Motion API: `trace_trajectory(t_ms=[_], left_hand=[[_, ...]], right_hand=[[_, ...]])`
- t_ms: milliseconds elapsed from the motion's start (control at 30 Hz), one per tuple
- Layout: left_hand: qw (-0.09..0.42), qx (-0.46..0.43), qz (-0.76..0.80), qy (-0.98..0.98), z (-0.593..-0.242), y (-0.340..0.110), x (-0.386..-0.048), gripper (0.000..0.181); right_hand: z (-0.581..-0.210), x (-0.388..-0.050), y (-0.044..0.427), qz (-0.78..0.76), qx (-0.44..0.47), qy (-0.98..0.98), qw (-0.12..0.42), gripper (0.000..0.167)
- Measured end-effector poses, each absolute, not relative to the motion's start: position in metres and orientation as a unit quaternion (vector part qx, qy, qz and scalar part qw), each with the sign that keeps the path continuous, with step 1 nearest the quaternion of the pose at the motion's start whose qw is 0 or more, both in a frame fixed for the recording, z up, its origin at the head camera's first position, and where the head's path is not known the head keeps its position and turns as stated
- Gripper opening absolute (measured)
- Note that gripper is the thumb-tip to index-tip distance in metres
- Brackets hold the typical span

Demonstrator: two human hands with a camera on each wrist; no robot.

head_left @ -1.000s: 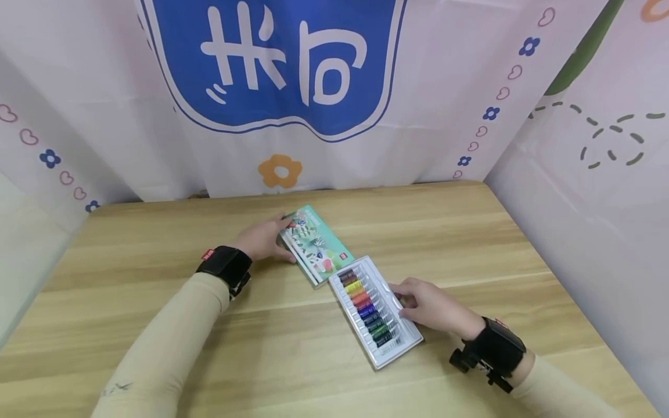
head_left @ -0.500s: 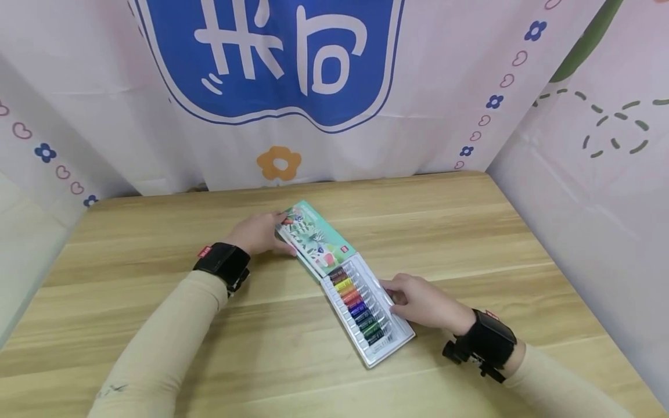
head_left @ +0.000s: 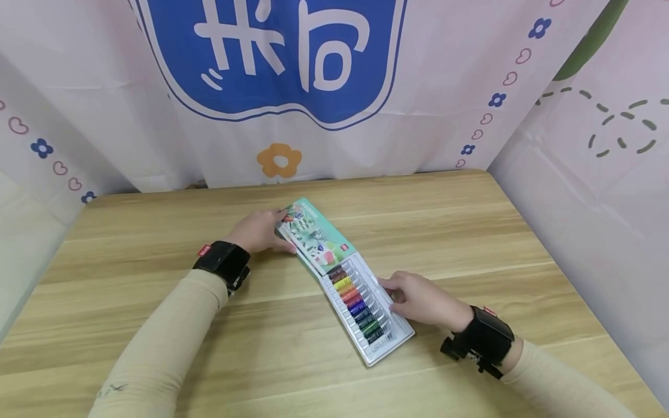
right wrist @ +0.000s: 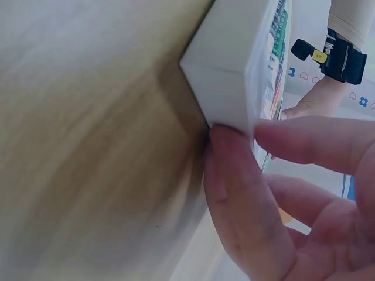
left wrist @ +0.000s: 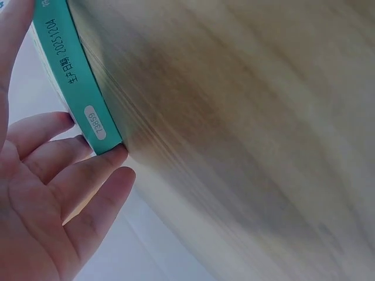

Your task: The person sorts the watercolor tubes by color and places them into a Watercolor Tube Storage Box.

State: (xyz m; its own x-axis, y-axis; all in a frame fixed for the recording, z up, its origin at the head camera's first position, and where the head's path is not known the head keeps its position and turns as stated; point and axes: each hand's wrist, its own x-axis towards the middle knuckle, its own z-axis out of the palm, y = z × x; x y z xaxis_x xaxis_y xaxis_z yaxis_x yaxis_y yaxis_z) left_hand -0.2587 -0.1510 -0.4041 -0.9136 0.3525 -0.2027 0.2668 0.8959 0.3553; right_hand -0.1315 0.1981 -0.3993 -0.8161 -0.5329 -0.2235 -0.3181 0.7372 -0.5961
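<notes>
My left hand grips the far left end of a turquoise paint box printed with plants. In the left wrist view the fingers touch the corner of the box's turquoise side, which bears a printed date. A white plastic tray lines up with the box's near end; whether its edge is inside the box cannot be told. Several paint tubes, brown through yellow, red and blue to green, lie in a row in it. My right hand pinches the tray's right edge, thumb on top and fingers underneath in the right wrist view.
Box and tray rest on a wood-grain table. Behind it hangs a white cloth with a blue sign and flowers. Another pale cloth stands along the right side. Black cameras are strapped to both wrists.
The tray has moved slightly left and away from me, from overlapping the box's corner to lining up with its end. The box has tilted slightly. Over the last half second little differs.
</notes>
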Motion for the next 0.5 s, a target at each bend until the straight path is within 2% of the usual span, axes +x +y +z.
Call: trace_trajectory(t_ms=[500], left_hand=[[0.134, 0.162, 0.163, 0.964, -0.4032, -0.151, -0.2613, 0.104]], right_hand=[[-0.3979, -0.1383, 0.1941, -0.28, -0.228, 0.911, 0.201, 0.051]])
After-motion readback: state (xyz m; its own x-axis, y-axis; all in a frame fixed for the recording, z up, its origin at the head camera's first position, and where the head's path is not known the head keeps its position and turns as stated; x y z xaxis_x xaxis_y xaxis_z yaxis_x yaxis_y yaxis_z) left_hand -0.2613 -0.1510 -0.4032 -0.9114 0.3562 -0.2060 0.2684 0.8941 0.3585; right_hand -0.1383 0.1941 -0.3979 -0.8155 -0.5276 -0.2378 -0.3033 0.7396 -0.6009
